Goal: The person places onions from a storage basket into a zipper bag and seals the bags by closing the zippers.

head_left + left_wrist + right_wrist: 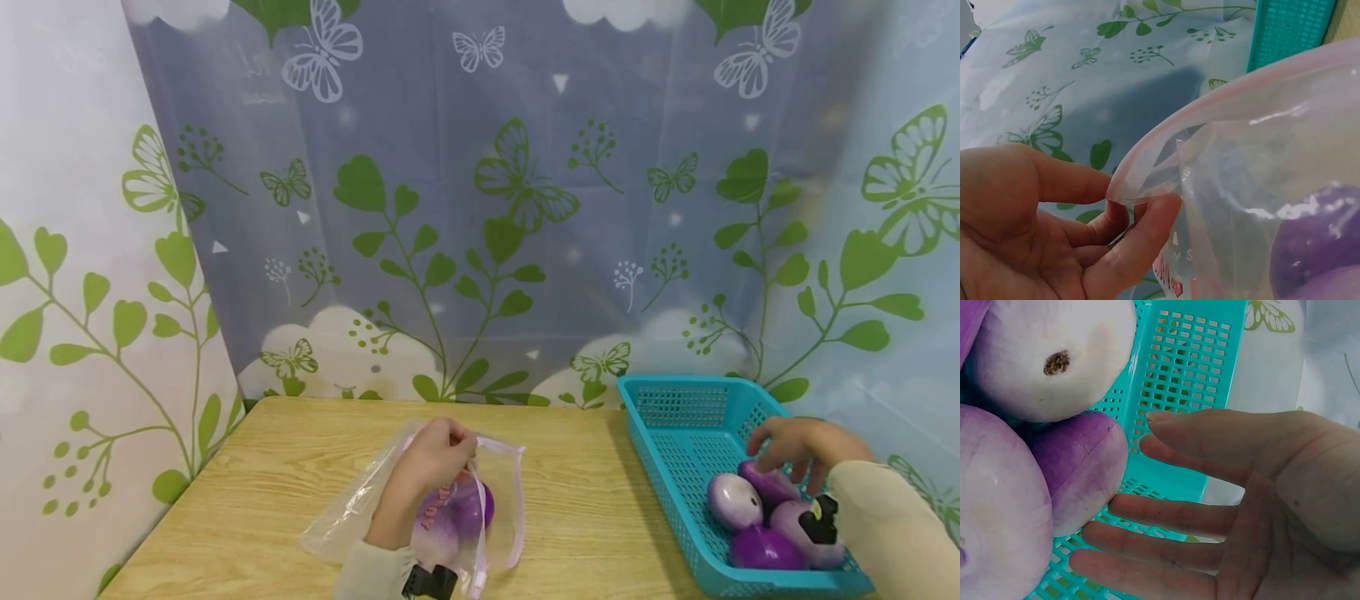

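My left hand (429, 460) pinches the rim of a clear zip bag (506, 475) with a pale pink edge. In the left wrist view, thumb and fingers hold the bag's edge (1166, 128) from both sides of the plastic. Purple onions (474, 508) show through the bag's wall. My right hand (810, 446) is over the turquoise basket (663, 492), fingers extended toward a purple-and-white onion (1088, 472). Several onions (768, 548) are bunched at the basket's near end. In the right wrist view the fingertips are close to that onion; contact cannot be told.
A wooden table (585, 500) carries the bag at the middle and the basket at the right. Printed curtains with butterflies and leaves (480, 275) stand behind the table and along both sides. The basket's far end shows its bare perforated floor (693, 446).
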Demonstrator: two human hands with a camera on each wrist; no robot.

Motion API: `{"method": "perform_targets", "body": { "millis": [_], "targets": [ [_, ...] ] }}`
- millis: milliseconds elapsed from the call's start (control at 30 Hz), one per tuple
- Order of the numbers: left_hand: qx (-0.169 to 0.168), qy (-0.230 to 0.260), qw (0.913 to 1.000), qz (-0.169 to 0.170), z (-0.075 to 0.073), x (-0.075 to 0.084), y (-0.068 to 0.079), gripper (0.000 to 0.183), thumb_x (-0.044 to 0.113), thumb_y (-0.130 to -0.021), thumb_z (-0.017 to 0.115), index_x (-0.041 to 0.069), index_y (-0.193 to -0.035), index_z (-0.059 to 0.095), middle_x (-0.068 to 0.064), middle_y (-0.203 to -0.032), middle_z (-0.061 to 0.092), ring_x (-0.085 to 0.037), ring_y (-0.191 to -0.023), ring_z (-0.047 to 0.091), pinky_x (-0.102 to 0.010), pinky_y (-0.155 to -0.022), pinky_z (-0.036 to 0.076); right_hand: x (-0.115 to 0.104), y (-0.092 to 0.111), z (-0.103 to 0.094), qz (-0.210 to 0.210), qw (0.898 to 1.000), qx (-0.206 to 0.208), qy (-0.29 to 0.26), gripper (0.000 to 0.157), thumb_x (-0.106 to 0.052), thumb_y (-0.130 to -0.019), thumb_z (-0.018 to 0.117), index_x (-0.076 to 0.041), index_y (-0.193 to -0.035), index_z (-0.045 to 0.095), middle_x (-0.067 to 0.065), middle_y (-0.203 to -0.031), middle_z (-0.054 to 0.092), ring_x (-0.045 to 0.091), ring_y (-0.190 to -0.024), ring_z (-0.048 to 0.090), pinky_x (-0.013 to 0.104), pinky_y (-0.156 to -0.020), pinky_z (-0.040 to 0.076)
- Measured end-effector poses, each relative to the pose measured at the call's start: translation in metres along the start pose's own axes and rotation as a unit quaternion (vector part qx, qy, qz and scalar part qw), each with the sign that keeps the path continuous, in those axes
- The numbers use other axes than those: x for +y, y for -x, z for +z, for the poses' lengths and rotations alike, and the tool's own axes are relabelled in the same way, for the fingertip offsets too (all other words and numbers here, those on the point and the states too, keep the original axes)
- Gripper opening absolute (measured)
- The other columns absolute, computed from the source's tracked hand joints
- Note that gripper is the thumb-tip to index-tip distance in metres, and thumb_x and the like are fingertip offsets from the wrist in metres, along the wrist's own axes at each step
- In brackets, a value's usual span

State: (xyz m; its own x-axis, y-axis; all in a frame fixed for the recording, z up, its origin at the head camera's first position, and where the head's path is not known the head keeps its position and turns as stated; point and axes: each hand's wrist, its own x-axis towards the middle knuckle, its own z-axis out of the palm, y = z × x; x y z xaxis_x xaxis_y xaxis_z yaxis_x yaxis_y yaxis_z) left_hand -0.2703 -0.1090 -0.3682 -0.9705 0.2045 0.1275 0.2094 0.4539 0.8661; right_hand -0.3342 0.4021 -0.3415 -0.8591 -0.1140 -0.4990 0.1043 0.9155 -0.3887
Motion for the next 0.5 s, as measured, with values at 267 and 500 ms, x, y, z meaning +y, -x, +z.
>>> {"method": "perform_targets", "body": {
  "millis": [267, 500],
  "targets": [
    [0.011, 0.065, 0.9971, -0.038, 0.0006, -0.0006, -0.0038, 0.019, 0.013, -0.105, 0.046, -0.004, -0.107, 0.053, -0.012, -0.09, 0.06, -0.018, -0.066, 0.062, -0.023, -0.053, 0.053, 0.0, -0.0004, -0.0005, -0.007, 1.0, 0.005, 0.0, 0.049, -0.021, -0.097, 0.066, 0.008, -0.134, 0.051, 0.04, -0.12, 0.052, 0.044, -0.101, 0.064, 0.05, -0.078, 0.066],
    [0.024, 0.104, 0.9934, -0.04, 0.0009, 0.0008, -0.0035, 0.021, 0.014, -0.106, 0.045, -0.005, -0.109, 0.051, -0.012, -0.091, 0.057, -0.02, -0.07, 0.066, -0.032, -0.066, 0.066, 0.0026, -0.0042, 0.001, -0.001, 1.0, 0.006, 0.005, 0.054, -0.027, -0.095, 0.07, 0.004, -0.135, 0.052, 0.028, -0.117, 0.06, 0.04, -0.102, 0.063, 0.047, -0.078, 0.065]
  ]
}}
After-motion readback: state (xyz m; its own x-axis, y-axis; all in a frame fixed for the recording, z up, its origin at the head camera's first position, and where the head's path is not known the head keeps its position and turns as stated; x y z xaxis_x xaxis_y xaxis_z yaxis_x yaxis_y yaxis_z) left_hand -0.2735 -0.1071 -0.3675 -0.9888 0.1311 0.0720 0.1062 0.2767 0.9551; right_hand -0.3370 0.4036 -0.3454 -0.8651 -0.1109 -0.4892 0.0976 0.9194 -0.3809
